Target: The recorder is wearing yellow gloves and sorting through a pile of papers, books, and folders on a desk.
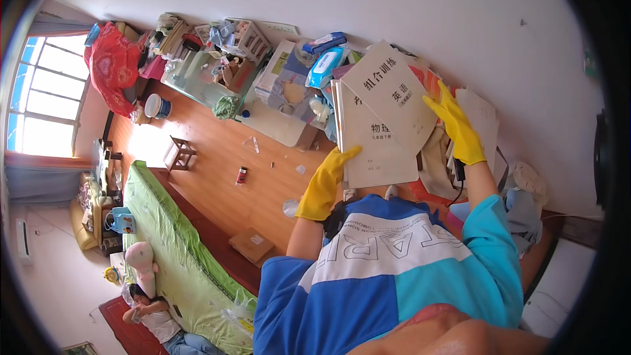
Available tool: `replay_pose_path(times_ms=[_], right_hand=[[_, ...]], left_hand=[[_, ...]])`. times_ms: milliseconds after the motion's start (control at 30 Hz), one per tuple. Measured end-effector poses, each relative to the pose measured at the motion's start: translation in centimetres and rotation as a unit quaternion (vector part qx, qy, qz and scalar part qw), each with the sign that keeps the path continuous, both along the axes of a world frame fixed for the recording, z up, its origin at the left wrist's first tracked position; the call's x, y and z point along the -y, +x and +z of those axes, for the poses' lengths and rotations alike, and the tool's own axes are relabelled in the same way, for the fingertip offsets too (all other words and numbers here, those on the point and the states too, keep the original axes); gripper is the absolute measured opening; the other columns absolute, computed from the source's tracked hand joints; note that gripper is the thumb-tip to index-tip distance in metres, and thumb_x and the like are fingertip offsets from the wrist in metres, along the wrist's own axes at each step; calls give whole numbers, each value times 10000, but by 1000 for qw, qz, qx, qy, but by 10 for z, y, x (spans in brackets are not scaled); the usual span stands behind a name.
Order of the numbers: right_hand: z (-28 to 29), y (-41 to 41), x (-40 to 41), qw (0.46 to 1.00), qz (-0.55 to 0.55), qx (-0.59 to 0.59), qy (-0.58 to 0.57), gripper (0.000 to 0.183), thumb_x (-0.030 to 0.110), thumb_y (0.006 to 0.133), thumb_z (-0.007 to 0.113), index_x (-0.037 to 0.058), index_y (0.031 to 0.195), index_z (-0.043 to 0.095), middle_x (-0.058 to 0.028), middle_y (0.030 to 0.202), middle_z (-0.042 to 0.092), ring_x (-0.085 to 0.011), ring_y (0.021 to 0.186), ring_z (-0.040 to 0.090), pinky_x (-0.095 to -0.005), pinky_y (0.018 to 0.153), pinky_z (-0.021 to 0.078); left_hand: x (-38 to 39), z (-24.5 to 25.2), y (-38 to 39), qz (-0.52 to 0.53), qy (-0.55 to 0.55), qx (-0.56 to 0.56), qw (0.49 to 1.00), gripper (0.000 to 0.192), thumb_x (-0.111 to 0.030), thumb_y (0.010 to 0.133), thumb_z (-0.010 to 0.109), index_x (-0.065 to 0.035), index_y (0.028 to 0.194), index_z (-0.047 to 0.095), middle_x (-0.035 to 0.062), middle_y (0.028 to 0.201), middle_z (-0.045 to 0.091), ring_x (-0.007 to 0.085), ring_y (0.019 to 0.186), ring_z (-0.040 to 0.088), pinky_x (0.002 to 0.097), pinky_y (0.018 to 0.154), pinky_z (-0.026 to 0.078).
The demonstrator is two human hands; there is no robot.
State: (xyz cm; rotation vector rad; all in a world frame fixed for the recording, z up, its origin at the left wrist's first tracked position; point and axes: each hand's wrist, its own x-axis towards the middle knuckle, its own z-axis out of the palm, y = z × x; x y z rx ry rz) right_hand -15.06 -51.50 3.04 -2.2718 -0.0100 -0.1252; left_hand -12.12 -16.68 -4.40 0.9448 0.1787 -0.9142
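Note:
My left hand (327, 185), in a yellow rubber glove, grips a stack of pale paper booklets (379, 162) by its left edge, with the thumb on the front cover. Another booklet (394, 93) lies tilted across the top of the stack; both covers bear printed writing. At that upper booklet's right edge is my right hand (458, 125), also yellow-gloved, its fingers spread. One fingertip meets or nearly meets the cover; firm contact cannot be made out. Below this hand are beige cloth (436, 167) and more papers (478, 113).
Wet-wipe packs (325, 66) and a white basket (251, 39) crowd the tables along the wall. A wooden stool (179, 153), a bucket (157, 106) and a cardboard box (251, 245) stand on the floor. A person (160, 320) lies beside the green-covered bed (187, 276).

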Motion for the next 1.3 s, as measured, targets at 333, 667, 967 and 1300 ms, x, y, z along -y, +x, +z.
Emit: replay_pose_path(times_ms=[333, 667, 967, 1300], right_hand=[[-31, 20, 5, 987, -123, -103, -18, 525, 262, 842, 656, -5, 1271, 516, -223, 1305, 500, -288, 1218, 480, -341, 950, 417], [67, -49, -59, 957, -161, -219, 100, 279, 187, 890, 577, -11, 1083, 612, -137, 918, 671, -206, 750, 633, -323, 688, 485], [17, -80, -101, 947, -221, -158, 170, 288, 240, 910, 569, 3, 1070, 603, -80, 792, 624, -155, 638, 535, -302, 610, 446], [-22, -87, -56, 972, -151, -49, 172, 402, 144, 880, 651, 43, 1245, 515, -130, 1183, 577, -209, 1001, 569, -272, 813, 457]], left_hand=[[5, 5, -1, -4, 12, 5, 1000, 446, -150, 862, 671, 29, 1244, 526, 156, 1129, 623, 250, 946, 650, 364, 797, 551], [1, 4, -1, -16, 0, 7, 1000, 473, -259, 888, 652, -1, 1263, 521, 117, 1140, 622, 205, 974, 633, 332, 831, 522], [8, 6, -4, -19, 23, 12, 999, 525, -349, 901, 628, -21, 1290, 499, 111, 1158, 604, 199, 1002, 614, 328, 828, 518], [4, 8, -5, -20, 0, 50, 999, 563, -162, 877, 629, -21, 1367, 391, 174, 1261, 533, 315, 1126, 557, 425, 915, 499]])
